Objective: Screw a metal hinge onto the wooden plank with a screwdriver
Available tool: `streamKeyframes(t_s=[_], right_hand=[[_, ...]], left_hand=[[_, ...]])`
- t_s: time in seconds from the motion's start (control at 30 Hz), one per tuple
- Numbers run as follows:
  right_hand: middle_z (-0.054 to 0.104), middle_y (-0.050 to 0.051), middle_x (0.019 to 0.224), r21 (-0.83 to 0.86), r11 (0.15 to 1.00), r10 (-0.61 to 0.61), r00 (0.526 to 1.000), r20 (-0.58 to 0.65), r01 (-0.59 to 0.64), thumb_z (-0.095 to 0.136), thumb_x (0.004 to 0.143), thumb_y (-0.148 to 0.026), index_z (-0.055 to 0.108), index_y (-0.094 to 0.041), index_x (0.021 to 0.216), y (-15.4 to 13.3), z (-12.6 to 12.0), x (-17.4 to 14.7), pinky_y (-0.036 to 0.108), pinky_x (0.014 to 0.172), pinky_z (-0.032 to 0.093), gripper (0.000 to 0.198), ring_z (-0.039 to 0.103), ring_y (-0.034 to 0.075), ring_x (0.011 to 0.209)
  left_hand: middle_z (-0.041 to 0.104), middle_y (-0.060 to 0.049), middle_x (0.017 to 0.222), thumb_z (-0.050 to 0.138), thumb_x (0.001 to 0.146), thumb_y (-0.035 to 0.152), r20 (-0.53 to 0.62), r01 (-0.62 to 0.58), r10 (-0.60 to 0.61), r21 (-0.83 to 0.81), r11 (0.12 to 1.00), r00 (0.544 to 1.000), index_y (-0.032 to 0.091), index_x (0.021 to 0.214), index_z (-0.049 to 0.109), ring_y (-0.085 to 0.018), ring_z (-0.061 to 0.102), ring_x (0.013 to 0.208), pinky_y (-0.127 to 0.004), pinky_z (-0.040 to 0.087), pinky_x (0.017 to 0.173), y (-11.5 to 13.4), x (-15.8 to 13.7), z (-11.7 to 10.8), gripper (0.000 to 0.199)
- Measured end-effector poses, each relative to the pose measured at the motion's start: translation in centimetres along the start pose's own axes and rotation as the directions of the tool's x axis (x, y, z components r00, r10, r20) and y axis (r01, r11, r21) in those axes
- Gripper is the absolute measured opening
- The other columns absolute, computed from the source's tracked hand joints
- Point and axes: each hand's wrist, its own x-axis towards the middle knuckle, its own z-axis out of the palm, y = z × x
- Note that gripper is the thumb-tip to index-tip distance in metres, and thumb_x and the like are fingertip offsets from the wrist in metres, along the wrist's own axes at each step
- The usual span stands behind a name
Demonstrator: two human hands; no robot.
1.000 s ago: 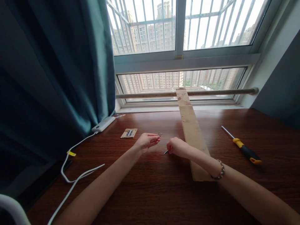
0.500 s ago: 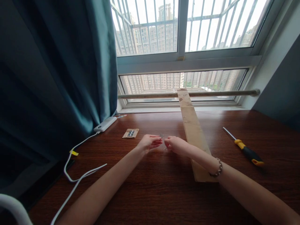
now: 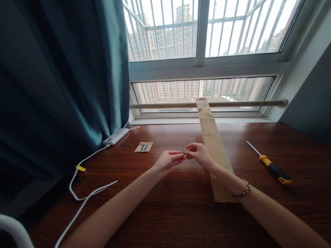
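Above the middle of the table, my left hand (image 3: 167, 161) pinches a cluster of small silvery metal pieces (image 3: 183, 152), too small to name exactly. From the other side my right hand (image 3: 199, 154), a braided bracelet on its wrist, brings thumb and fingers together on the same cluster. Its fingertips touch the pieces; whether a single one is gripped between them is hidden. A flat wooden board (image 3: 217, 144) lies beneath my right forearm. Left of the hands rests a small brown square (image 3: 144, 147) with a dark-and-white part on it.
A screwdriver (image 3: 271, 166) with a yellow and black handle lies at the right. White cables (image 3: 77, 196) and a white power bank (image 3: 116, 136) are at the left, by the blue curtain (image 3: 111, 69). A horizontal rail (image 3: 240, 103) runs before the window, behind the board's far end.
My right hand has moved up and turned, its fingertips now meeting the metal pieces. My left hand has shifted slightly right with them, and the gap between the hands has closed.
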Motion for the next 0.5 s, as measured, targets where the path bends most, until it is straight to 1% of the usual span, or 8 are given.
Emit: streamKeyframes(t_s=[0.13,0.27,0.43,0.5], right_hand=[[0.069,0.006,0.068,-0.024,1.0,-0.012,0.998,0.063,0.014,0.069,0.061,-0.031,0.07,-0.01,0.076,-0.31,0.06,-0.29,0.028,0.06,0.053,0.026,0.063,0.015,0.061],[0.069,0.005,0.066,-0.06,0.998,-0.029,0.998,0.051,0.032,0.069,0.06,-0.028,0.072,-0.011,0.078,-0.6,0.14,-0.63,0.026,0.059,0.051,0.025,0.061,0.014,0.058],[0.068,0.004,0.064,-0.056,0.995,-0.073,0.995,0.068,0.077,0.066,0.064,-0.029,0.072,-0.012,0.075,-0.7,0.21,-0.91,0.024,0.056,0.05,0.021,0.06,0.013,0.057],[0.067,0.003,0.062,-0.057,0.995,-0.08,0.994,0.075,0.084,0.067,0.064,-0.029,0.071,-0.013,0.073,-0.71,0.2,-0.99,0.025,0.057,0.05,0.019,0.06,0.013,0.057]], left_hand=[[0.07,-0.013,0.085,0.077,0.059,0.025,0.007,-0.033,0.033,0.021,0.999,0.999,0.009,0.086,0.07,-0.016,0.064,0.079,-0.024,0.049,0.078,-0.34,-0.01,0.09,0.032],[0.07,-0.011,0.076,0.077,0.058,0.03,-0.016,-0.09,0.094,0.165,0.982,0.995,0.009,0.084,0.071,-0.016,0.064,0.071,-0.026,0.049,0.07,-0.1,-0.32,0.22,0.034],[0.07,-0.01,0.069,0.075,0.057,0.036,-0.006,-0.218,0.237,0.37,0.903,0.971,0.011,0.078,0.073,-0.018,0.062,0.064,-0.027,0.047,0.061,0.46,-0.73,0.62,0.033],[0.07,-0.01,0.07,0.074,0.057,0.037,-0.006,-0.267,0.3,0.439,0.858,0.954,0.011,0.076,0.073,-0.019,0.062,0.065,-0.028,0.046,0.063,0.5,-0.68,0.63,0.031]])
